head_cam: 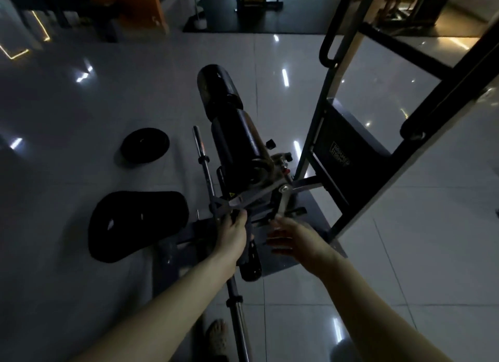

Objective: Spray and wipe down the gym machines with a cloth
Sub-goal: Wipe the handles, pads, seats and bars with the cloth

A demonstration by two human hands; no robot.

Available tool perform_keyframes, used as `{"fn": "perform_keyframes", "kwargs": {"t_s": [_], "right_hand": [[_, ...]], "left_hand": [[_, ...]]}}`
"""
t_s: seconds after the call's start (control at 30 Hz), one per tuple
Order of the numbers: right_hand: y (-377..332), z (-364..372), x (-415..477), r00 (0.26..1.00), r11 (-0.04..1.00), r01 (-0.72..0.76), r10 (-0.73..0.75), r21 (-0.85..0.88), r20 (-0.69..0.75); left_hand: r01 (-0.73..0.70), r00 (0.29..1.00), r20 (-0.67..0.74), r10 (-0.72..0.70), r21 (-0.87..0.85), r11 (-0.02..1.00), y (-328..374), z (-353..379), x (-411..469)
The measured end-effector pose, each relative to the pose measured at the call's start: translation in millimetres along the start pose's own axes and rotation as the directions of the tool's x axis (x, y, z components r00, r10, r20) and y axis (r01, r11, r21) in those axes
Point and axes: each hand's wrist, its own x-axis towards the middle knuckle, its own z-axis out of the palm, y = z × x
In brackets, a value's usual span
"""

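The gym machine (334,156) stands in dim light, with black roller pads (237,135) and a grey metal lever (256,195) at its near end. My left hand (233,230) reaches to the lever's near end, its fingers curled over the dark frame piece there. My right hand (287,239) hovers just right of it below a short upright metal rod (282,202), fingers spread and blurred, holding nothing. I see no cloth or spray bottle; something dark under the left hand is too dim to make out.
A steel barbell (205,167) runs from the far middle down past my left forearm. Two black weight plates (137,224) (145,145) lie on the glossy tiled floor to the left. The machine's tall black frame (405,113) rises at the right. My foot (217,334) shows below.
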Motion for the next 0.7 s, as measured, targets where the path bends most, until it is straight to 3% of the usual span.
{"fn": "perform_keyframes", "kwargs": {"t_s": [0.13, 0.27, 0.37, 0.57, 0.7], "right_hand": [[39, -28, -20, 0.993, 0.995, 0.098, -0.097, -0.021, 0.072], [68, -51, -31, 0.988, 0.989, 0.147, -0.147, 0.014, 0.044], [81, -71, -34, 0.990, 0.990, 0.139, -0.140, 0.034, 0.020], [100, -118, -18, 0.997, 0.982, 0.083, -0.081, 0.170, -0.017], [122, -137, 19, 0.990, 0.989, 0.068, -0.051, 0.133, -0.129]], "left_hand": [[0.080, 0.996, 0.036, -0.084, 0.107, 0.991, -19, 38, -36], [0.133, 0.986, 0.096, -0.136, 0.038, 0.990, -31, 63, -60], [0.078, 0.979, 0.177, -0.097, 0.112, 0.991, -44, 69, -62], [0.000, 0.990, 0.141, -0.025, 0.174, 0.985, -65, 60, -27], [-0.042, 0.989, 0.148, 0.008, 0.226, 0.973, -96, 63, 22]]}}
